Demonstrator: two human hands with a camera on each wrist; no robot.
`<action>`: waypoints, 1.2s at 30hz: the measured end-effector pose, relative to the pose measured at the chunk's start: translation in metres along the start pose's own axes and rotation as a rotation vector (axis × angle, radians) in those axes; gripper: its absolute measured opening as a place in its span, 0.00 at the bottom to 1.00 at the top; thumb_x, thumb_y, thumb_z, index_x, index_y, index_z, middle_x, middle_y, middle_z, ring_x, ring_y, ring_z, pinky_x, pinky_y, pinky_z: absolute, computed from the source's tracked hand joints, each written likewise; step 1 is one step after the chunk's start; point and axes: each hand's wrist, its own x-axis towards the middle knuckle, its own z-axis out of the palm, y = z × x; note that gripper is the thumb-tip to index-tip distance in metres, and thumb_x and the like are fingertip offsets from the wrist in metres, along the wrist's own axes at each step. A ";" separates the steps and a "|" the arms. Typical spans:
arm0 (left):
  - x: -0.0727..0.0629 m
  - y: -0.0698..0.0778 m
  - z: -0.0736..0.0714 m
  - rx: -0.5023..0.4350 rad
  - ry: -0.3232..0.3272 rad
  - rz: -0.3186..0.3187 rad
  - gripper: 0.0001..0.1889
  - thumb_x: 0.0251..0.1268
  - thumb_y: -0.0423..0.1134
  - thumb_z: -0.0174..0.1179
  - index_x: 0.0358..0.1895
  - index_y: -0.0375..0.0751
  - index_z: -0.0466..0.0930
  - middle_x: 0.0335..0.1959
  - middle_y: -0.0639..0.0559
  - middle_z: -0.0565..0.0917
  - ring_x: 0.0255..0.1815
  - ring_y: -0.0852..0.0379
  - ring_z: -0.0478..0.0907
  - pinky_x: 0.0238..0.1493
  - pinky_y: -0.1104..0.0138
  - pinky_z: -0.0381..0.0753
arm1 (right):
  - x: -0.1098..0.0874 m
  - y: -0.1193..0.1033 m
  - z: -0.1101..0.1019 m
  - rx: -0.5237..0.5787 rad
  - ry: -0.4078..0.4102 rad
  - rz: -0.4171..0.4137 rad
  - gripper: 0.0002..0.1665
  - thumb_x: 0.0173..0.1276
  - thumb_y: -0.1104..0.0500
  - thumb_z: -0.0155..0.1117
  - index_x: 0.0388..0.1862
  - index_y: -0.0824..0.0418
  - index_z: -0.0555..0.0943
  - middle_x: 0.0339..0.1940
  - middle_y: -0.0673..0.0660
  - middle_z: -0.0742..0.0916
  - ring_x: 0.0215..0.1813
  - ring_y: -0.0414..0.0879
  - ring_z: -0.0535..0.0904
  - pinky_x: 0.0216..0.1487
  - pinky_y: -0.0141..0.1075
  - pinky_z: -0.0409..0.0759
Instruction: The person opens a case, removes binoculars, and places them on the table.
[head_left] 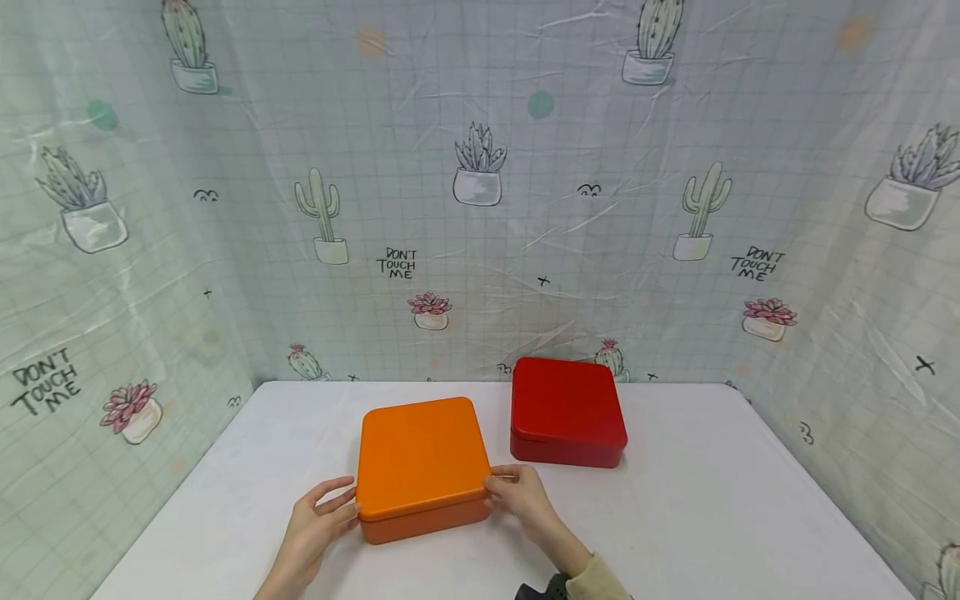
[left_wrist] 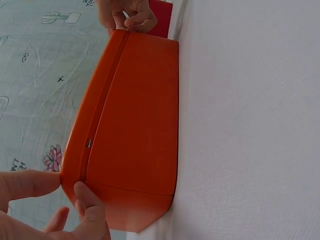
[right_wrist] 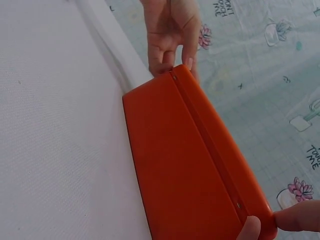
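"Cactus-print backdrop (head_left: 480, 275) is hanging behind the white tabletop (head_left: 712, 500). What's the L hand (head_left: 311, 529) doing?"

"Pinching the orange box (head_left: 420, 458) by its near-L corner, at the lid seam (left_wrist: 102, 107)."

"And the box?"

"Sitting btwn both hands, approx. square, no clear long axis; front edge slanting a bit, R end farther off."

"R hand (head_left: 521, 496)?"

"Pinching the near-R corner, so neither hand's nearer. Red box (head_left: 566, 400) is resting beyond, to the R, apart."

At twelve o'clock there is a pale, wrinkled, grid-lined sheet (head_left: 600, 292) with drawn cacti (head_left: 324, 212), continuing at nine and three; at six, a white table (head_left: 712, 508).
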 end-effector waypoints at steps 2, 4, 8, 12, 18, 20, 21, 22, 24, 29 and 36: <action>-0.001 0.000 0.000 -0.002 0.001 -0.002 0.29 0.52 0.26 0.58 0.59 0.27 0.61 0.51 0.33 0.75 0.37 0.59 0.78 0.37 0.65 0.81 | 0.000 0.001 0.000 -0.001 0.004 -0.002 0.26 0.61 0.62 0.58 0.52 0.79 0.68 0.40 0.66 0.81 0.32 0.41 0.79 0.36 0.33 0.82; 0.000 0.000 -0.001 -0.005 -0.003 0.000 0.29 0.52 0.26 0.58 0.59 0.27 0.61 0.51 0.33 0.75 0.37 0.59 0.78 0.37 0.65 0.81 | 0.001 0.001 0.000 0.000 0.009 -0.002 0.26 0.60 0.61 0.59 0.52 0.79 0.68 0.40 0.65 0.81 0.32 0.40 0.79 0.35 0.33 0.82; 0.000 0.000 -0.001 -0.002 -0.014 0.000 0.29 0.52 0.26 0.58 0.59 0.27 0.60 0.53 0.29 0.72 0.37 0.59 0.78 0.37 0.65 0.81 | 0.001 0.002 0.000 0.006 0.011 -0.004 0.26 0.60 0.61 0.59 0.51 0.79 0.69 0.39 0.65 0.81 0.31 0.40 0.79 0.34 0.33 0.82; 0.000 -0.001 -0.001 0.009 -0.020 0.001 0.29 0.53 0.27 0.58 0.60 0.27 0.60 0.55 0.28 0.70 0.37 0.59 0.78 0.38 0.65 0.81 | 0.001 0.003 -0.001 0.011 0.011 0.000 0.25 0.59 0.61 0.60 0.51 0.78 0.70 0.38 0.63 0.82 0.30 0.39 0.79 0.34 0.33 0.82; 0.001 -0.001 -0.001 0.012 -0.018 -0.004 0.29 0.53 0.27 0.58 0.60 0.28 0.59 0.56 0.27 0.69 0.37 0.60 0.79 0.37 0.65 0.81 | 0.000 0.003 -0.001 0.007 0.015 0.011 0.26 0.59 0.61 0.60 0.51 0.77 0.70 0.38 0.63 0.82 0.29 0.39 0.78 0.34 0.32 0.82; 0.001 -0.001 -0.001 0.014 -0.018 -0.008 0.29 0.54 0.27 0.58 0.61 0.28 0.59 0.56 0.26 0.68 0.37 0.60 0.79 0.37 0.65 0.81 | 0.000 0.003 -0.001 0.002 0.019 0.012 0.26 0.59 0.60 0.60 0.51 0.77 0.70 0.39 0.63 0.82 0.28 0.38 0.78 0.35 0.33 0.82; 0.001 -0.001 -0.001 0.014 -0.018 -0.009 0.30 0.54 0.27 0.58 0.61 0.28 0.59 0.56 0.26 0.68 0.37 0.60 0.79 0.37 0.65 0.81 | 0.000 0.003 -0.001 -0.001 0.021 0.013 0.26 0.59 0.60 0.60 0.51 0.77 0.70 0.39 0.63 0.82 0.28 0.38 0.78 0.35 0.34 0.82; 0.001 -0.001 -0.001 0.014 -0.019 -0.008 0.30 0.53 0.27 0.58 0.61 0.28 0.59 0.56 0.26 0.68 0.37 0.60 0.79 0.37 0.65 0.81 | 0.000 0.003 -0.001 -0.004 0.022 0.012 0.26 0.59 0.60 0.60 0.51 0.77 0.70 0.39 0.63 0.82 0.28 0.38 0.77 0.36 0.34 0.82; 0.001 -0.001 -0.001 0.016 -0.020 -0.007 0.30 0.53 0.27 0.58 0.61 0.28 0.59 0.56 0.26 0.68 0.37 0.59 0.79 0.38 0.65 0.81 | 0.000 0.003 -0.001 -0.002 0.022 0.009 0.27 0.59 0.59 0.60 0.51 0.77 0.70 0.39 0.63 0.82 0.28 0.38 0.77 0.37 0.35 0.82; 0.001 -0.001 -0.001 0.017 -0.018 -0.004 0.29 0.53 0.27 0.58 0.60 0.28 0.59 0.56 0.27 0.69 0.38 0.59 0.79 0.38 0.65 0.81 | 0.000 0.003 -0.001 0.012 0.020 0.005 0.26 0.59 0.60 0.60 0.51 0.77 0.71 0.38 0.63 0.83 0.28 0.39 0.78 0.37 0.36 0.82; 0.001 0.000 -0.002 0.033 -0.028 -0.002 0.29 0.54 0.27 0.57 0.60 0.28 0.59 0.57 0.26 0.67 0.40 0.58 0.79 0.39 0.64 0.81 | 0.000 0.001 -0.003 0.021 0.011 0.013 0.27 0.59 0.59 0.60 0.51 0.77 0.70 0.37 0.63 0.83 0.24 0.39 0.78 0.34 0.35 0.82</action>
